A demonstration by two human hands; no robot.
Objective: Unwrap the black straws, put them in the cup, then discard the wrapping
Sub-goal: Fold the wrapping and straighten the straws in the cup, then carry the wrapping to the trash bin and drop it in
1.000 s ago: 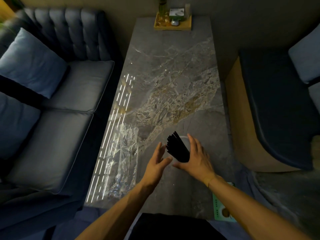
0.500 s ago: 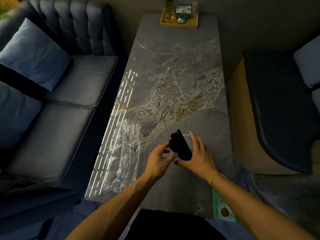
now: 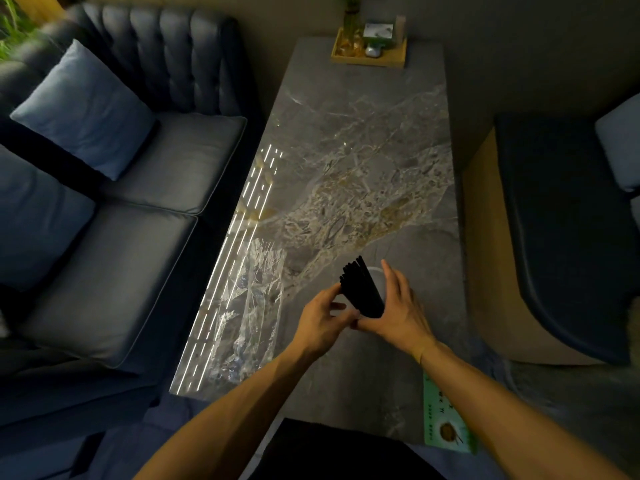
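A bundle of black straws (image 3: 362,289) stands tilted to the upper left inside a clear cup (image 3: 379,276) on the marble table; only part of the cup's rim shows. My right hand (image 3: 398,308) wraps around the cup's right side. My left hand (image 3: 322,315) presses against the cup's left side, fingers curled by the straws' lower part. The clear crumpled plastic wrapping (image 3: 254,306) lies flat on the table to the left of my hands, near the table's left edge.
The grey marble table (image 3: 363,150) runs away from me. A wooden tray (image 3: 369,55) with small items sits at its far end. A green printed card (image 3: 446,427) lies at the near right corner. A blue sofa (image 3: 121,202) stands left, dark seating (image 3: 561,220) right.
My left hand has closed in from open fingers beside the cup to touching it next to the straws. My right hand stays on the cup. The view has shifted slightly.
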